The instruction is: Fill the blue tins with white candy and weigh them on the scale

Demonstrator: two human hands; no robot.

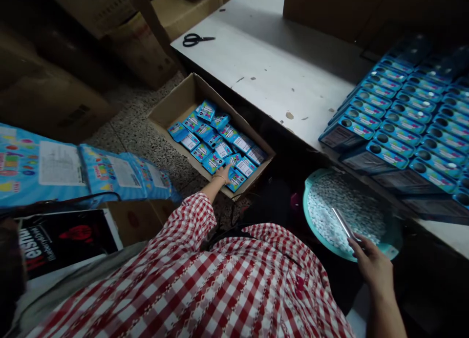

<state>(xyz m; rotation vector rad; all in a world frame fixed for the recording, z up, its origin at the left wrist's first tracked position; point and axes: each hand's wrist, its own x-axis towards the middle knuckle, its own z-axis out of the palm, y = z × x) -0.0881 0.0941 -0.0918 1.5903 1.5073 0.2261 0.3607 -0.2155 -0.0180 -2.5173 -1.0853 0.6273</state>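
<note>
My left hand (222, 174) reaches into a cardboard carton (166, 106) of small printed blue boxes (201, 130). Its fingers look apart and touch the boxes near the carton's near side; a firm hold on one does not show. In my right hand (373, 262) is a slim silver metal scoop (341, 223), held by its near end between thumb and fingers. The scoop's far end hangs over small pale pellets (330, 206), which fill much of a turquoise basin (310, 230).
On the white table (256, 50) lie black scissors (198, 39); rows of blue boxes with round dark openings (392, 118) stand at its right. Blue printed packs (110, 172) lie at left beside a black printed bag (73, 238). Large cartons (47, 94) stand behind.
</note>
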